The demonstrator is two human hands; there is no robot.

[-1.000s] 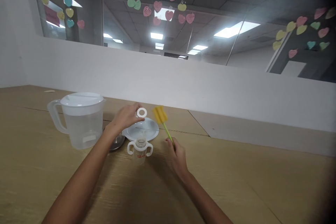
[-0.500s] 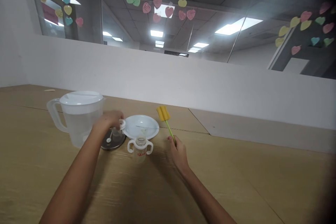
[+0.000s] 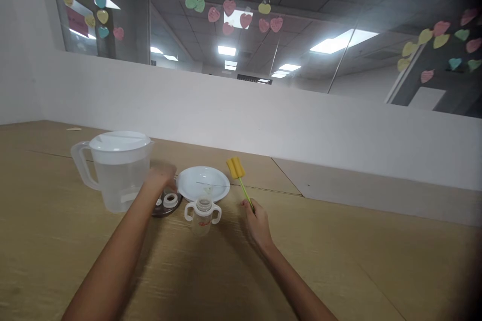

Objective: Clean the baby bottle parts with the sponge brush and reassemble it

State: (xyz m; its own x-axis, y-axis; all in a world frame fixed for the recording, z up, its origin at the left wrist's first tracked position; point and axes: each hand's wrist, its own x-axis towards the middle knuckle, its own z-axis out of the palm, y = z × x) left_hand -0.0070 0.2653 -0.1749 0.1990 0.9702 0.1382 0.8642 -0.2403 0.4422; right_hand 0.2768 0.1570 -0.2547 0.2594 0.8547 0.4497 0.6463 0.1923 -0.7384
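My right hand (image 3: 258, 221) is closed around the thin green handle of a bottle brush (image 3: 236, 167), its yellow sponge head pointing up and away. My left hand (image 3: 161, 176), smeared by motion, hovers over a dark round metal tray (image 3: 165, 211) beside the pitcher; its fingers cannot be made out. On that tray sits a white bottle collar ring (image 3: 170, 200), with a small white part to its left. Between my hands a clear baby bottle (image 3: 202, 221) with two white handles stands upright, its mouth uncovered. Behind the bottle is a white plate (image 3: 188, 187).
A translucent lidded pitcher (image 3: 122, 175) stands at the left, its handle outward. The wooden table (image 3: 293, 251) ends at a low white wall (image 3: 241, 115) under a window with heart-shaped notes. A small flat piece (image 3: 74, 129) lies at the far left.
The white collar ring, earlier at my left hand's fingers, now lies on the metal tray, and that hand is apart from it. My right hand keeps the brush in nearly the same spot.
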